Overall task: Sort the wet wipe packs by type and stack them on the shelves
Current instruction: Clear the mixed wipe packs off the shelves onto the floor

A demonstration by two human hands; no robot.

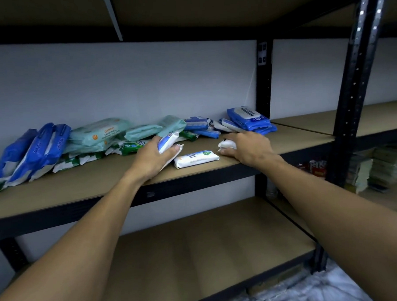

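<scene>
At centre frame the left hand (154,156) curls its fingers round a white-and-blue pack (167,141). The right hand (248,147), forefinger outstretched, seems to pinch a small white pack (227,144). A third pack (197,159) lies flat between them on the shelf (80,191).

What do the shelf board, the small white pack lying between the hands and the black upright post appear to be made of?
Shelf board: matte tan fibreboard or chipboard, seemingly; no grain shows. Small white pack: soft plastic film, slightly glossy, crimped at its ends. Upright post: probably black-painted metal, given its punched holes.
</scene>
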